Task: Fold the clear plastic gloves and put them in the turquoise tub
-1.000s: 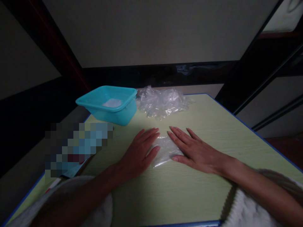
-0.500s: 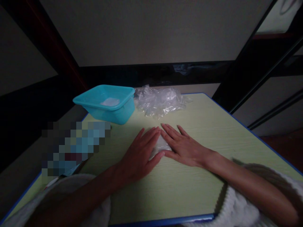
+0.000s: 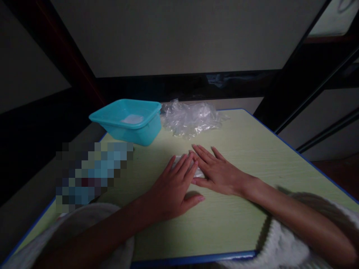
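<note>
The left hand (image 3: 175, 188) lies palm down over a small folded piece of transparent plastic (image 3: 201, 173), its fingers extended and slightly spread, its thumb pointing out over the bench (image 3: 202, 229); it is not clenched and grasps nothing, only covering the plastic. The right hand (image 3: 221, 172) is likewise flat and released, fingers stretched forward, its thumb and index finger beside the plastic's right side; the two hands meet at the fingertips, and most of the plastic is hidden under them, near the middle of the bench.

The blue near edge (image 3: 221, 257) runs well apart from both hands, with pale top between; the widest stretch of top reaches from the right hand to the slanting right edge (image 3: 297, 150). Ahead of the fingers a narrower strip leads to a crumpled heap of transparent plastic (image 3: 193, 118), which hides part of the far edge; a turquoise basin (image 3: 140, 135) stands just beside it at the left edge, a pale item (image 3: 132, 119) inside; nearer, a pixelated patch (image 3: 97, 173) covers the left margin, limiting room there.
</note>
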`<state>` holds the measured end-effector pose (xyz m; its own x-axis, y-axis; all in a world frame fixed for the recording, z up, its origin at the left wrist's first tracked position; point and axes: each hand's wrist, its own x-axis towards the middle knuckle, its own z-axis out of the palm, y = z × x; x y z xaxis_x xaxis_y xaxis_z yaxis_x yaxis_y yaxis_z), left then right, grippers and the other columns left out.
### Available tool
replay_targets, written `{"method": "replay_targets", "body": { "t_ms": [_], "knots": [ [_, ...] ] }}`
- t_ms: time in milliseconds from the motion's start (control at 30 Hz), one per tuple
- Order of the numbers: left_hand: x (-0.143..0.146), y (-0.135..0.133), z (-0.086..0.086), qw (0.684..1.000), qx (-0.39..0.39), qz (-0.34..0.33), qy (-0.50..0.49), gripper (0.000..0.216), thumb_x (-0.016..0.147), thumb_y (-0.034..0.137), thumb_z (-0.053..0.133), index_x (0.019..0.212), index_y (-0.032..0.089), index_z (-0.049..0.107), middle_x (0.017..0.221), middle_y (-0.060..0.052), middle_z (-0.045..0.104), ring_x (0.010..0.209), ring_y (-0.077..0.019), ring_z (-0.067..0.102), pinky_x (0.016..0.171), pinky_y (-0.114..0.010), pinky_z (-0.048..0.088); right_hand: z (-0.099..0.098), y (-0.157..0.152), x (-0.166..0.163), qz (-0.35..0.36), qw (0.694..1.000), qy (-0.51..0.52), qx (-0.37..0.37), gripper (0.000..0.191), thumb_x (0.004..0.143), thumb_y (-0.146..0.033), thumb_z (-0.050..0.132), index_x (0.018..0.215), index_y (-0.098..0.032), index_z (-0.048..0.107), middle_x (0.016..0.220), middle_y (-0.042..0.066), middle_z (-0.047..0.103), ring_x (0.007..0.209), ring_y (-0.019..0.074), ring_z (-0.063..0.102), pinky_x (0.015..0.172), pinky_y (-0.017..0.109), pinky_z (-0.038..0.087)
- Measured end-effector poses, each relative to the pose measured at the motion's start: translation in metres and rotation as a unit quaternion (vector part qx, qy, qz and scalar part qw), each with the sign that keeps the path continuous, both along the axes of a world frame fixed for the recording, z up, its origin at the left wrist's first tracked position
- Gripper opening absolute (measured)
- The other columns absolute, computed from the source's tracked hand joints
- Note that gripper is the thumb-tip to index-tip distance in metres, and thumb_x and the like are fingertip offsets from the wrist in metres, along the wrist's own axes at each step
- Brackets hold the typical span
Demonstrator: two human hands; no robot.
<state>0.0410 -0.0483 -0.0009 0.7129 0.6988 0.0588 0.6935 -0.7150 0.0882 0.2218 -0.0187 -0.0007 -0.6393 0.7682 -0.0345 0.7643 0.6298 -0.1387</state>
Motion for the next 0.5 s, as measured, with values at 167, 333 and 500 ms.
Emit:
{"method": "replay_targets", "body": {
  "t_ms": [167, 333, 500],
  "knots": [
    [-0.0011, -0.0012, 0.0000, 1.000, -0.011, 0.008, 0.011, 0.076, 0.086, 0.056, 0.042, 0.136, 0.001, 0.031, 0.146, -0.023, 0.023, 0.137, -0.0343, 0.016, 0.108, -0.056, 0.017, 0.0008, 0.0003, 0.0007, 0.000, 1.000, -0.004, -0.013, 0.089, 0.083, -0.069, 0.025, 0.143, -0.004, 0.018, 0.148, 0.020, 0.009, 0.138, 0.0302, 0.008, 0.108, 0.056, 0.013],
    [-0.0024, -0.0027, -0.0037, 1.000, -0.003, 0.013, -0.002, 0.075, 0.085, 0.057, 0.040, 0.137, 0.003, 0.031, 0.147, -0.022, 0.025, 0.137, -0.0349, 0.015, 0.107, -0.058, 0.016, 0.0009, 0.0005, 0.0004, -0.006, 1.000, 0.002, -0.014, 0.092, 0.080, -0.073, 0.024, 0.143, -0.006, 0.018, 0.149, 0.019, 0.008, 0.138, 0.0301, 0.007, 0.108, 0.056, 0.013],
    [-0.0036, -0.0052, -0.0059, 1.000, 0.009, 0.026, -0.001, 0.075, 0.085, 0.059, 0.040, 0.136, 0.005, 0.032, 0.146, -0.021, 0.027, 0.136, -0.0372, 0.017, 0.105, -0.060, 0.018, 0.0018, 0.0006, 0.0001, -0.011, 1.000, 0.000, -0.023, 0.092, 0.080, -0.074, 0.024, 0.144, -0.007, 0.017, 0.149, 0.018, 0.007, 0.138, 0.0307, 0.005, 0.108, 0.056, 0.012]
  ]
}}
